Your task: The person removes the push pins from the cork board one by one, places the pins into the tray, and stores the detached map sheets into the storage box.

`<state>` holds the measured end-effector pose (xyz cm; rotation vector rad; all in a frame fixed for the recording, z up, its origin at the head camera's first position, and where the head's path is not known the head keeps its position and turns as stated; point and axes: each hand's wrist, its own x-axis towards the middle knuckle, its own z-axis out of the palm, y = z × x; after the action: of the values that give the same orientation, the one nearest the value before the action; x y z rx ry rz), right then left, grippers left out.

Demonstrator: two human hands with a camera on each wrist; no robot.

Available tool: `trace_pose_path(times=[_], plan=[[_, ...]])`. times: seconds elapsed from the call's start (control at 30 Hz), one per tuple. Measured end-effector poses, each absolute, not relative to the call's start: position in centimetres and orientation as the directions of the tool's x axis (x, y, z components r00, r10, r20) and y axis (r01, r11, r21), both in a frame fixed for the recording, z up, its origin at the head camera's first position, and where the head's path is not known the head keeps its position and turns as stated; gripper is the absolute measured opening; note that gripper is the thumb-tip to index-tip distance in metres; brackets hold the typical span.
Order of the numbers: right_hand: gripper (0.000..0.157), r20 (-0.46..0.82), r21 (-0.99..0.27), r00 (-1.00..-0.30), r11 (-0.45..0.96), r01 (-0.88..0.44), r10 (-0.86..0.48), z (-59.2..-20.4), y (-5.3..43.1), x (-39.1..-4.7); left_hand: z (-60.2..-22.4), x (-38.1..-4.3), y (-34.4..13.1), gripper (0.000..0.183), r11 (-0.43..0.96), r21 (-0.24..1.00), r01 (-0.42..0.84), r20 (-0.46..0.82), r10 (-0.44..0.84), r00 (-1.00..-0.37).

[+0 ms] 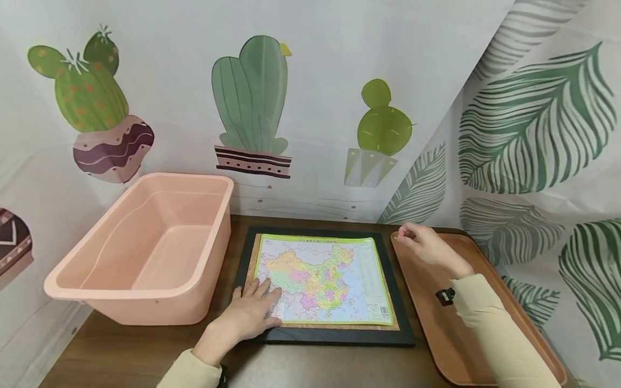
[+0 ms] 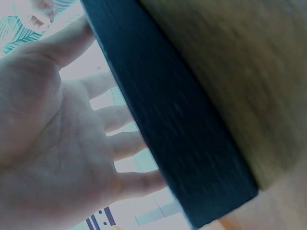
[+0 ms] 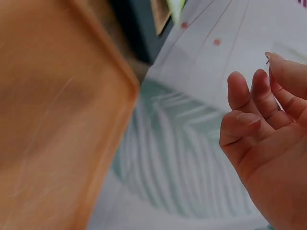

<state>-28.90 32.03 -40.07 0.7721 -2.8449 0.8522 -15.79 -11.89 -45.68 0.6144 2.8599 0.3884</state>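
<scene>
A map (image 1: 310,277) with a green border lies on a corkboard (image 1: 335,337) with a black frame. My left hand (image 1: 248,313) rests with spread fingers on the map's lower left edge and the board's left side. In the left wrist view its palm and fingers (image 2: 125,144) show beside the dark frame. My right hand (image 1: 427,247) is raised over the far left corner of the brown tray (image 1: 448,323), right of the board. Between thumb and forefinger it pinches a tiny pin (image 3: 267,59), whose thin dark point shows in the right wrist view.
A pink plastic basin (image 1: 194,293) stands left of the board on the brown wooden table (image 1: 310,369). Behind the table hangs a white cloth (image 1: 320,64) printed with cacti and leaves. The tray runs along the table's right side, under my right forearm.
</scene>
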Motion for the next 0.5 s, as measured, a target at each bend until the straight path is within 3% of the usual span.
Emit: trace_pose_path(times=[0.5], plan=[[0.013,0.135,-0.501,-0.941,0.798,-0.334,-0.309,-42.3,37.6,-28.8,-45.8,-15.7,-11.9,0.065,0.879,0.299,0.372,-0.128,0.423,-0.897]])
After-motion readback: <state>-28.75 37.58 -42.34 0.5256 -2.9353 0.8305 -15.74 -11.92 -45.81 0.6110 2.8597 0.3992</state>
